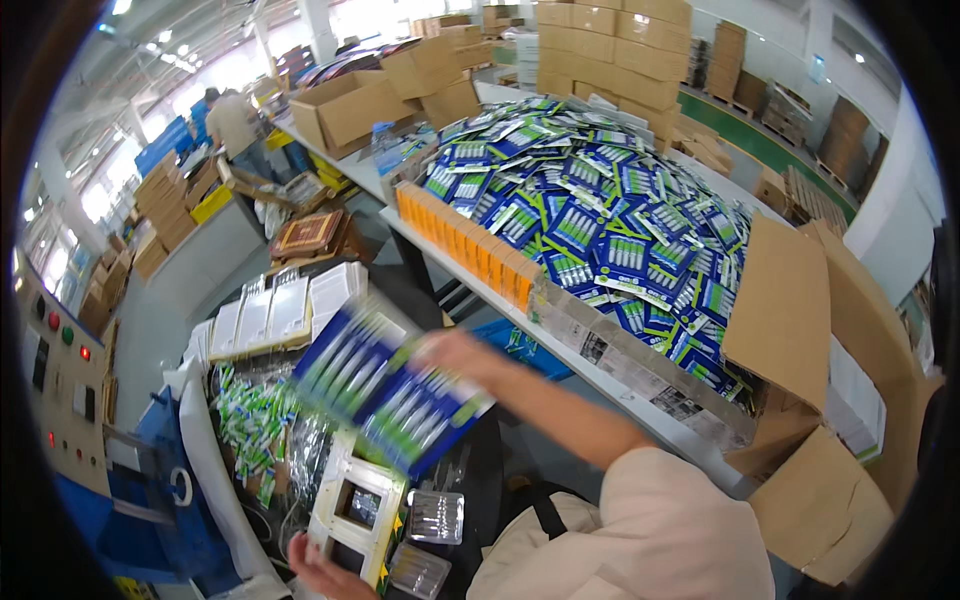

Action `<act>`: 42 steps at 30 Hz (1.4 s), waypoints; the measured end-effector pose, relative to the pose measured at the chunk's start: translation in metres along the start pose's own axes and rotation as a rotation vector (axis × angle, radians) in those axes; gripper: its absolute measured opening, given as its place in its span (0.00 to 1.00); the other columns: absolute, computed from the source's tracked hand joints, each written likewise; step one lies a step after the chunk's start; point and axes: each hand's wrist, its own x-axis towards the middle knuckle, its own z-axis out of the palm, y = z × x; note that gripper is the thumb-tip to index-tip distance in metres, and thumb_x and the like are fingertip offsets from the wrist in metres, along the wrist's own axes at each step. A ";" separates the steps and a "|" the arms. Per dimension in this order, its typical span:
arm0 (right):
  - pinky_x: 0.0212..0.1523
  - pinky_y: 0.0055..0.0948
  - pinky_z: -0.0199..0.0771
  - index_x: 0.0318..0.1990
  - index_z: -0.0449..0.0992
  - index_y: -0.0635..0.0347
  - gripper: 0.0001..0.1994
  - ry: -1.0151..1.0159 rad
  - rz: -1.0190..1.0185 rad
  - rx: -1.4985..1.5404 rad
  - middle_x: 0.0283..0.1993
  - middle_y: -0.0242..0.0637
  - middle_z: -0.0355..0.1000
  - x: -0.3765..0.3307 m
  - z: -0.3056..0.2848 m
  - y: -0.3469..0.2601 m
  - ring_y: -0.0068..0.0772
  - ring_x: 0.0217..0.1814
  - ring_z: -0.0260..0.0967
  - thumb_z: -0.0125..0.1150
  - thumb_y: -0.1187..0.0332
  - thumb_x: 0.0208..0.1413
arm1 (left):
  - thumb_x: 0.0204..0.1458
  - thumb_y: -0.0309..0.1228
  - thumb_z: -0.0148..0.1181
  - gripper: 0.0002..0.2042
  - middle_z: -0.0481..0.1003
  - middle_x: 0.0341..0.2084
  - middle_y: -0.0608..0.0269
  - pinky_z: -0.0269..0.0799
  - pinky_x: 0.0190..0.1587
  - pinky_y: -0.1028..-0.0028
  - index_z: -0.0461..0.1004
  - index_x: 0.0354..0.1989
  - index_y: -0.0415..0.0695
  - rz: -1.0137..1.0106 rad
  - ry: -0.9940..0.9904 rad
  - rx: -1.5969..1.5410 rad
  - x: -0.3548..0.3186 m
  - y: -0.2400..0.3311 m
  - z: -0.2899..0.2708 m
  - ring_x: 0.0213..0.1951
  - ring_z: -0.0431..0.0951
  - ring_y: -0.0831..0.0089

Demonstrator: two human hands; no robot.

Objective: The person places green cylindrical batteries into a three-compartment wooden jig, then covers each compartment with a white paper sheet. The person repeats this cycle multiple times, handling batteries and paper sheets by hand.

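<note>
My right hand (447, 357) grips the edge of blue-and-green battery blister packs (385, 385), two side by side, slightly blurred by motion. They hang over the near work table, above a white fixture frame with square openings (325, 490). My left hand (325, 572), fingers stretched and holding nothing, is beside the lower end of that frame. Clear plastic blister trays (436, 517) lie right of the frame. To the left is a heap of loose green-and-white batteries (255, 425). Stacks of white cards (285, 305) stand behind that heap.
Finished battery packs (620, 220) are piled on a long table, edged by a row of orange boxes (465, 240). An open carton (780, 310) stands at right. A machine panel with lit buttons (65, 350) is at left. Another person (235, 125) stands farther back.
</note>
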 end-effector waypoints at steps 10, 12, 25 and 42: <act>0.52 0.48 0.73 0.45 0.80 0.63 0.15 1.395 -0.328 -0.401 0.44 0.45 0.78 -0.133 -0.228 -0.035 0.52 0.47 0.73 0.61 0.62 0.54 | 0.58 0.23 0.63 0.08 0.79 0.37 0.56 0.75 0.46 0.71 0.77 0.45 0.36 -0.145 -0.278 0.145 -0.061 -0.013 -0.022 0.40 0.81 0.68; 0.53 0.41 0.73 0.46 0.77 0.65 0.13 1.458 -0.261 -0.540 0.46 0.41 0.76 -0.135 -0.170 -0.014 0.45 0.49 0.72 0.60 0.65 0.59 | 0.51 0.26 0.71 0.10 0.80 0.36 0.59 0.75 0.43 0.72 0.79 0.41 0.39 -0.309 -0.446 0.176 -0.075 -0.013 -0.031 0.37 0.81 0.69; 0.43 0.41 0.73 0.39 0.81 0.54 0.19 -1.306 -0.216 -0.981 0.39 0.32 0.76 -0.072 0.144 0.085 0.40 0.48 0.76 0.78 0.59 0.39 | 0.45 0.39 0.72 0.10 0.79 0.33 0.64 0.76 0.38 0.62 0.83 0.33 0.49 -0.035 -1.110 0.511 -0.095 -0.057 -0.033 0.38 0.81 0.58; 0.39 0.33 0.69 0.31 0.72 0.56 0.03 -0.913 -0.729 -0.944 0.33 0.33 0.67 -0.108 0.142 0.076 0.34 0.41 0.69 0.57 0.69 0.51 | 0.54 0.28 0.55 0.05 0.78 0.32 0.57 0.77 0.41 0.59 0.78 0.32 0.44 0.119 -1.022 0.688 -0.117 -0.050 -0.026 0.40 0.81 0.57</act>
